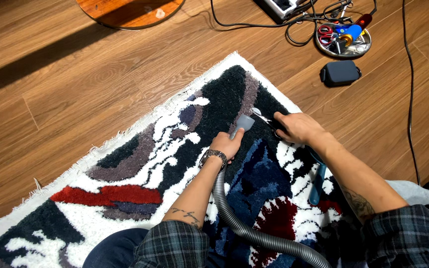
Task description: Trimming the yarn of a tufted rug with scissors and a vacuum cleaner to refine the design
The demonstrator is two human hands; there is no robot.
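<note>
In the head view, the left hand (228, 144) has its grip closed around the grey vacuum nozzle (245, 122), whose flared tip pokes out just past the fingers and presses onto the black pile of the tufted rug (125, 173). From the hand the ribbed grey vacuum hose (234, 218) runs back beneath the left forearm and curves off towards the lower right edge. A metal bracelet (213, 157) circles the left wrist.

The right hand (296, 127) has its grip closed on a pair of scissors (264, 118); the blades stick out to the left, their tips just beside the nozzle's tip, low over the same black patch. The two hands are near each other, nozzle and blades almost meeting between them.

A blue-handled brush (317, 184) lies on the rug under the right forearm. The rug, patterned in black, white, blue, red and grey, lies on a wooden floor (75, 89). Well apart, on the floor at upper right, sit a dark pouch (340, 73) and a round tray of tools (343, 38), with black cables (411, 99) trailing nearby.
</note>
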